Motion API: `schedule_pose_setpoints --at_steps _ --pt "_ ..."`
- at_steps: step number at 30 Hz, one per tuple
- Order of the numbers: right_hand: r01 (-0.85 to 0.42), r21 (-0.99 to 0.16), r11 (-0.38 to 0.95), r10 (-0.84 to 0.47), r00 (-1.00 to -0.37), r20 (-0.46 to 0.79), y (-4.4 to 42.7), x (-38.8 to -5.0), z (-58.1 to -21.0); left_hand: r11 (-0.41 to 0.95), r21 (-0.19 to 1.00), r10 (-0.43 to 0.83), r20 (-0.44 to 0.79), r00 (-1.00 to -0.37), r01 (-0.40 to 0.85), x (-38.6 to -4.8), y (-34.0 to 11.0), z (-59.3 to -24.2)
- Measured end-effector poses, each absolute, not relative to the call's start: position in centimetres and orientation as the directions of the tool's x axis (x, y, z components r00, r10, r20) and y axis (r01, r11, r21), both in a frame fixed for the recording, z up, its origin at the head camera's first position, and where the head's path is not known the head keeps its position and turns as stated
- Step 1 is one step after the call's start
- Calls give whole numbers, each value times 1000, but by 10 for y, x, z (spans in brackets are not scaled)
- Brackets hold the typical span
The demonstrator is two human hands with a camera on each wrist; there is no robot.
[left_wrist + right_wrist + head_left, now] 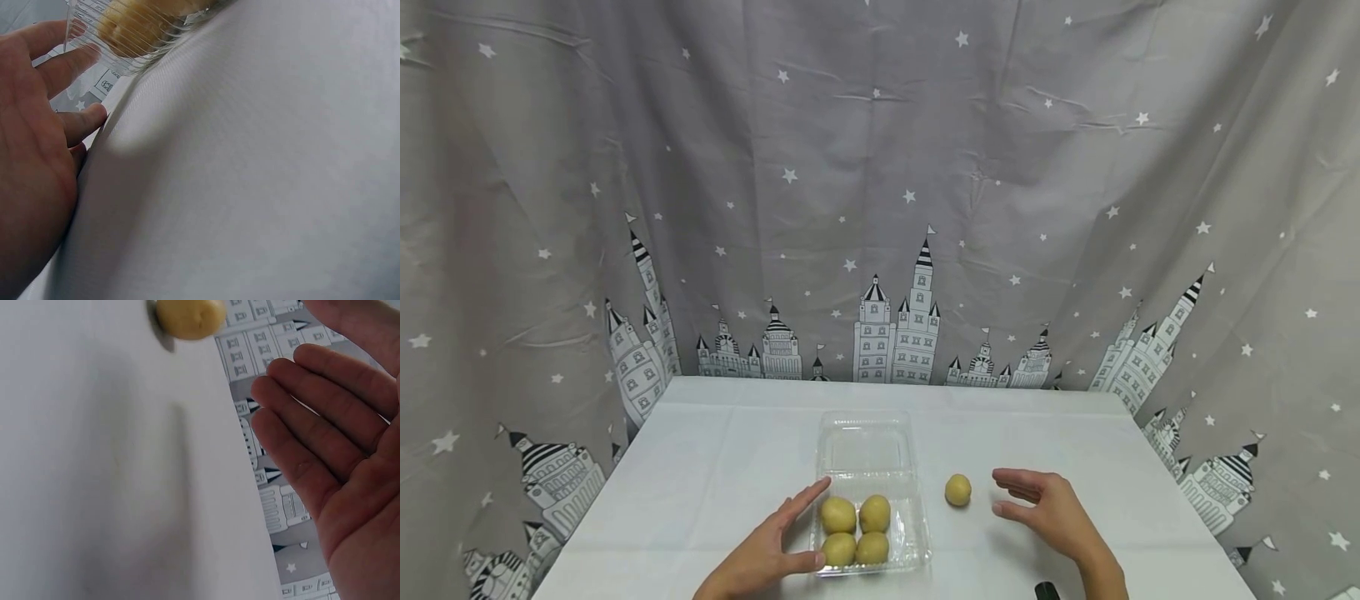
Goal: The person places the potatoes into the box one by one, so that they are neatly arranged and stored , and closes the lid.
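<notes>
A clear plastic clamshell box point(912, 533) stands on the table with its lid point(865, 442) folded back. Several yellow potatoes point(838, 515) sit in its left part. My left hand point(763, 550) is at the box's left side, fingers spread and thumb at the front corner; in the left wrist view, fingertips point(87, 56) touch the ribbed wall. One loose potato point(958, 490) lies on the table to the right of the box. To the right of that potato, my right hand point(1048, 510) hovers with fingers extended, holding nothing, its palm visible in the right wrist view.
The white table point(715, 467) ends at a grey curtain point(820, 250) printed with castles and stars. A small black object point(1047, 591), partly cut off, shows at the bottom edge near my right forearm.
</notes>
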State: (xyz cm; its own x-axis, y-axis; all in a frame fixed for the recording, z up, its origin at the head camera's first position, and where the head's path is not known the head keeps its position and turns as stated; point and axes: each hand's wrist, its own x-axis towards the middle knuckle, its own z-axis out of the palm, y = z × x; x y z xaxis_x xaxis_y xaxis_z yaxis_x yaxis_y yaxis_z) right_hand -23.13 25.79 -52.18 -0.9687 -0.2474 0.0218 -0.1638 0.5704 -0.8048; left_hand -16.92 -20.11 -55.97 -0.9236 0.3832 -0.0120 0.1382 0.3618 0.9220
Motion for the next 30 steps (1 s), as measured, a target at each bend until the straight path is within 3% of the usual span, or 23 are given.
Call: schedule_pose_setpoints --at_steps 11,30 --pt "-177 -815 552 -265 -964 31 269 -248 -525 369 923 376 -41 -926 108 -169 -201 -556" --pt "-267 -834 483 -376 -923 77 244 -263 -552 355 932 358 -60 -932 76 -169 -199 -555"
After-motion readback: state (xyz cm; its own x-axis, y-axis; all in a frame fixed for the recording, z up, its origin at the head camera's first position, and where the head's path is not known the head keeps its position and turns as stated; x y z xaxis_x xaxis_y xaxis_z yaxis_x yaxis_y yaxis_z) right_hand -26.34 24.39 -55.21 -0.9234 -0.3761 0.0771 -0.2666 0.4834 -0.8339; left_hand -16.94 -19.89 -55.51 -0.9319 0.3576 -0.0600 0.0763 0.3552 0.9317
